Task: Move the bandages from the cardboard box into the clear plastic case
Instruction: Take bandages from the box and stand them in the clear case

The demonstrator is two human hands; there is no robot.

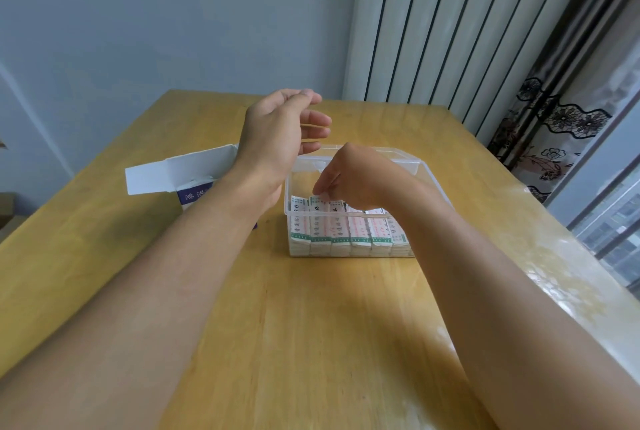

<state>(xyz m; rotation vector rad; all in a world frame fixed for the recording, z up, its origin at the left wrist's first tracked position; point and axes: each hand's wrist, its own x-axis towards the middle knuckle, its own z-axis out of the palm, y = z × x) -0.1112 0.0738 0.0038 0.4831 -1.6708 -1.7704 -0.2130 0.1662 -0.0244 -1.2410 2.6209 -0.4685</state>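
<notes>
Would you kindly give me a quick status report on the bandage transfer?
Left hand open, raised. Right hand pinching bandages inside clear case. Case holds a full row. Cardboard box open behind left arm. Nothing obstructing.

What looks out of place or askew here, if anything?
Little stands out. The bandages stand in tidy rows in the clear case. One pale strip lies crosswise over the rows by the right hand.

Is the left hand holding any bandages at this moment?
No, the left hand hovers empty with relaxed fingers, while the bandages stand in the clear plastic case.
</notes>
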